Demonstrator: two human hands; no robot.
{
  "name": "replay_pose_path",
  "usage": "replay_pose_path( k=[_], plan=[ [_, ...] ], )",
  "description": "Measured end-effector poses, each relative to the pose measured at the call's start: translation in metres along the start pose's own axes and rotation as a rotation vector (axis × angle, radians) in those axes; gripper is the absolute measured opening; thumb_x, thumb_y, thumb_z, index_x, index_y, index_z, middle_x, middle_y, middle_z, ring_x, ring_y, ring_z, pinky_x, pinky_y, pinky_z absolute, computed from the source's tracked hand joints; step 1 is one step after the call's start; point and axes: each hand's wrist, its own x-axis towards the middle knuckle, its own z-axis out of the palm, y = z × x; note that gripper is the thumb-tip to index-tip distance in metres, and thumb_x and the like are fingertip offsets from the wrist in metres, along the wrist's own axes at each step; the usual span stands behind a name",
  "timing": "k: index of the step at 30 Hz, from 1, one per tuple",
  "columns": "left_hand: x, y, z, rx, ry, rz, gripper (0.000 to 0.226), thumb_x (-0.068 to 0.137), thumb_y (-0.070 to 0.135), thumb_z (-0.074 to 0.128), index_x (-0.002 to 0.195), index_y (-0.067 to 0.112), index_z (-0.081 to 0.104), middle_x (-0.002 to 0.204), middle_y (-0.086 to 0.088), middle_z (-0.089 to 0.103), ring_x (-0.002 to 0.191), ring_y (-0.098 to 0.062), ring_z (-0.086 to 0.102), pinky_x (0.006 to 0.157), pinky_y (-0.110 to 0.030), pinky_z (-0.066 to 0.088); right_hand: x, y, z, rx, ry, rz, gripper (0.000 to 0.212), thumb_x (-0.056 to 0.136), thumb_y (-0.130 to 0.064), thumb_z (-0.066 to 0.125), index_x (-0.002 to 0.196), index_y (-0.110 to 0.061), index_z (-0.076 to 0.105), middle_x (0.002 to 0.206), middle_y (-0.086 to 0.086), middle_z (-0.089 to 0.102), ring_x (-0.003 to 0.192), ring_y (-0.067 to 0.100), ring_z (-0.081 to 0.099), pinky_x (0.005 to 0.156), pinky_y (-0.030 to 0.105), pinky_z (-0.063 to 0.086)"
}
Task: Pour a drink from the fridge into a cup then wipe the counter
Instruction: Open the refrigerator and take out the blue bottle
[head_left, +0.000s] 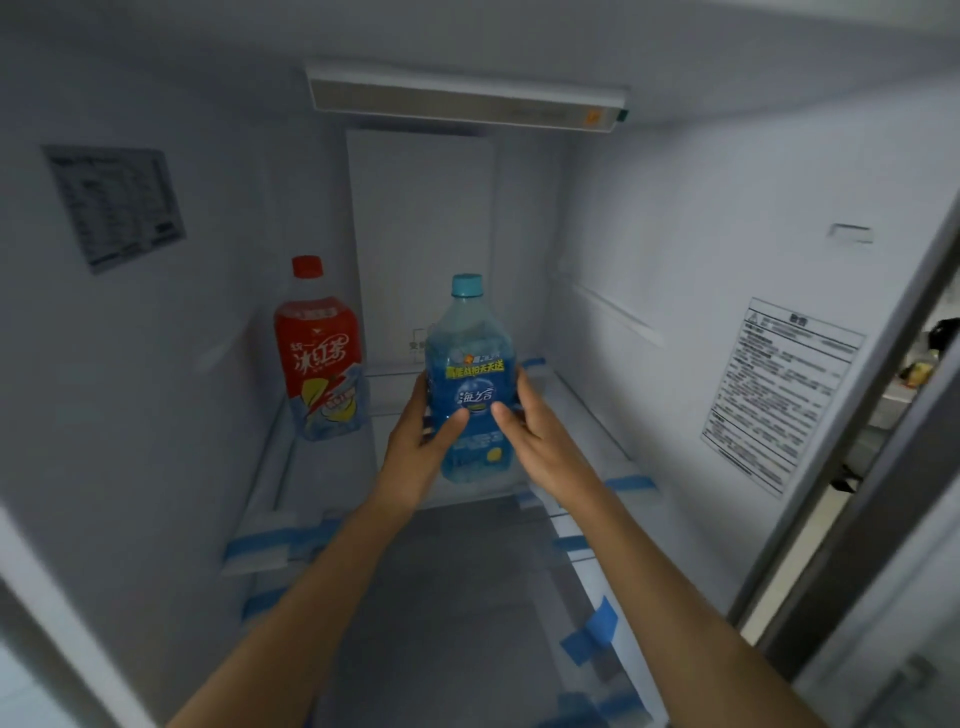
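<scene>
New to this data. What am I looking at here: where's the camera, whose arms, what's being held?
There is no robot here. A person wears one wide-angle camera on the head, so the single picture looks forward and down along their own bare arms into an open fridge.

Both hands are on the blue bottle, which has a light blue cap and blue liquid inside. The left hand wraps its left side and the right hand its right side, thumbs across the front label. Whether it is lifted or resting on the glass shelf cannot be told.

A red bottle of iced tea with a red cap stands upright further back on the left, untouched. Strips of blue tape sit on the shelf edges, and a printed label is stuck on the right wall.
</scene>
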Motion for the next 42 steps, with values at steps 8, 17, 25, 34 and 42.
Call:
replay_pose_path(
  k=[8, 17, 25, 34, 42],
  plan=[
    [-0.078, 0.042, -0.009, -0.165, 0.135, -0.044, 0.063, 0.083, 0.053, 0.059, 0.141, 0.034, 0.041, 0.125, 0.005, 0.063, 0.112, -0.015, 0.062, 0.093, -0.042, 0.052, -0.046, -0.037, 0.018, 0.043, 0.077, -0.035, 0.061, 0.086, -0.072, 0.043, 0.141, -0.055, 0.026, 0.126, 0.007, 0.054, 0.112, 0.02, 0.059, 0.089, 0.045, 0.053],
    [-0.202, 0.081, -0.007, -0.177, 0.401, -0.073, 0.067, 0.078, 0.05, 0.066, 0.139, 0.036, 0.044, 0.116, 0.0, 0.067, 0.106, -0.018, 0.065, 0.088, -0.044, 0.055, -0.158, -0.097, 0.045, 0.375, -0.015, -0.06, 0.046, 0.098, -0.036, 0.049, 0.143, -0.035, 0.038, 0.129, -0.009, 0.06, 0.112, 0.008, 0.062, 0.087, 0.038, 0.056],
    [-0.324, 0.083, -0.016, -0.199, 0.585, -0.233, 0.065, 0.08, 0.045, 0.07, 0.139, 0.04, 0.043, 0.113, 0.004, 0.067, 0.106, -0.018, 0.065, 0.081, -0.038, 0.058, -0.256, -0.107, 0.094, 0.482, -0.161, 0.039, 0.041, 0.098, -0.03, 0.049, 0.138, -0.034, 0.042, 0.121, -0.006, 0.065, 0.107, 0.013, 0.065, 0.086, 0.036, 0.056],
    [-0.448, 0.088, -0.059, -0.176, 0.795, -0.356, 0.063, 0.079, 0.029, 0.062, 0.138, 0.038, 0.043, 0.109, 0.003, 0.068, 0.094, -0.011, 0.07, 0.069, -0.031, 0.058, -0.346, -0.133, 0.179, 0.476, -0.341, 0.147, 0.044, 0.092, -0.044, 0.05, 0.136, -0.045, 0.042, 0.121, -0.003, 0.065, 0.105, 0.02, 0.066, 0.081, 0.049, 0.057],
    [-0.596, 0.109, -0.137, -0.081, 1.028, -0.495, 0.05, 0.078, 0.047, 0.068, 0.122, 0.062, 0.047, 0.11, 0.009, 0.068, 0.103, -0.017, 0.066, 0.073, -0.035, 0.059, -0.445, -0.199, 0.287, 0.429, -0.644, 0.259, 0.044, 0.094, -0.047, 0.049, 0.137, -0.039, 0.041, 0.112, -0.007, 0.068, 0.094, 0.014, 0.07, 0.076, 0.043, 0.06]
  ],
)
